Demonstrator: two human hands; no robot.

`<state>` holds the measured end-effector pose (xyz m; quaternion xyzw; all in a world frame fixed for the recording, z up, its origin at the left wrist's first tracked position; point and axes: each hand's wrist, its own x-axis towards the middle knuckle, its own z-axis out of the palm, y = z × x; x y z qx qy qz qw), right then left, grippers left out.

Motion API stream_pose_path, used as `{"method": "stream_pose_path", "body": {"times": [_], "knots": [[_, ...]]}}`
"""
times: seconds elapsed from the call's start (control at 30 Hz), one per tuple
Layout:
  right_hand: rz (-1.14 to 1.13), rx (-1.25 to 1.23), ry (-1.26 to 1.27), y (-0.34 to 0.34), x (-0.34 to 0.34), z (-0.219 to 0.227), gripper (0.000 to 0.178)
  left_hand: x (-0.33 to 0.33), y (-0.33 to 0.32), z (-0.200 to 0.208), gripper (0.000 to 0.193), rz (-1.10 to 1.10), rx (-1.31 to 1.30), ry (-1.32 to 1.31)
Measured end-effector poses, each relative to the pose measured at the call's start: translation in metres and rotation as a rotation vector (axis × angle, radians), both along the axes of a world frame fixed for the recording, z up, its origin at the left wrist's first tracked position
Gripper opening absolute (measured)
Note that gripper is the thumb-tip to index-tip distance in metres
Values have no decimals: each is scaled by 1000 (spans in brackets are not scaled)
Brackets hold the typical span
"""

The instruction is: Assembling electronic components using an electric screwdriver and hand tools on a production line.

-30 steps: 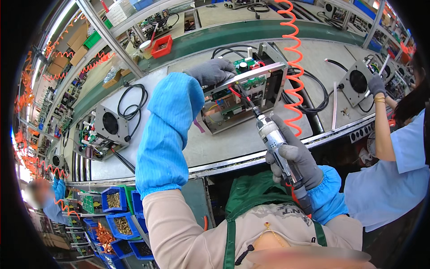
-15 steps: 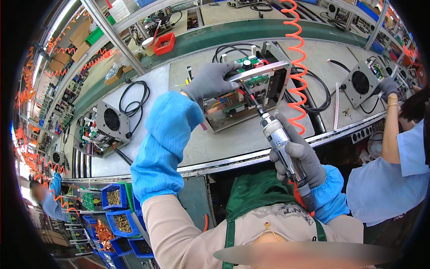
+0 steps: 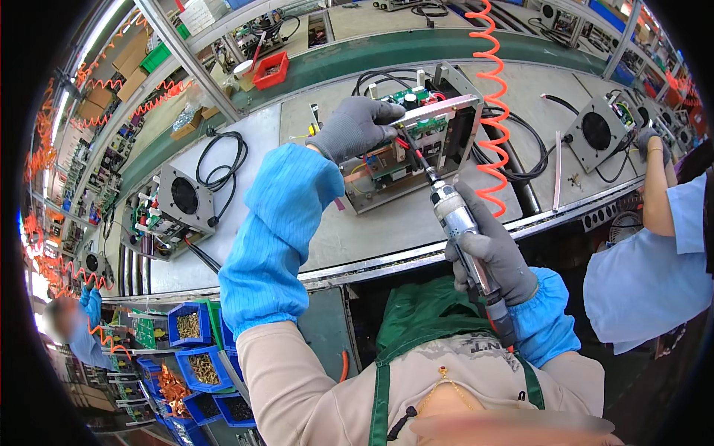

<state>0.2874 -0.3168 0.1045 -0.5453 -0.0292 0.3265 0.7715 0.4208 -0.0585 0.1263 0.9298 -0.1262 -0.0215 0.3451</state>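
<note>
In front of me on the bench stands an open metal chassis (image 3: pixel 385 199) with green circuit boards, wires and a pale metal bar (image 3: pixel 446 109) along its upper edge. My left hand (image 3: pixel 358 128), in a grey glove, pinches the left end of that bar between thumb and fingers. Wrapped in my gloved right hand (image 3: pixel 497 256) is a silver air screwdriver (image 3: pixel 455 212), tilted up and to the left. Its bit reaches the chassis just below the bar, close to my left fingertips. Whether a screw sits at the bit's tip is too small to tell.
A similar unit with a fan (image 3: pixel 184 195) stands to the left, another (image 3: pixel 596 131) to the right by a co-worker's gloved hand (image 3: pixel 650 141). An orange coiled hose (image 3: pixel 491 111) hangs beside the chassis. Blue bins (image 3: pixel 202 369) of screws sit at lower left; black cables (image 3: pixel 532 160) lie behind.
My left hand has shifted slightly right and its fingers sit lower around the bar's end. The screwdriver has moved a little left and down. The co-worker's arm at right has moved.
</note>
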Motion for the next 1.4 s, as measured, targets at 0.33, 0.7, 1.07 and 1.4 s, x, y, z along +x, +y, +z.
{"method": "stream_pose_path", "body": {"times": [0.33, 0.7, 1.07, 1.4], "knots": [[-21, 55, -12, 0, -7, -6, 66, -13, -1, -7, 49, 5, 96, -138], [1, 102, 324, -31, -16, -38, 52, -78, -85, -43, 23, -663, 255, -705], [292, -56, -196, -55, 4, -64, 59, -74, -85, -37, 30, -676, 134, -722], [80, -65, 24, -17, -5, -22, 60, -25, -32, -20, 48, 326, 610, -453]]}}
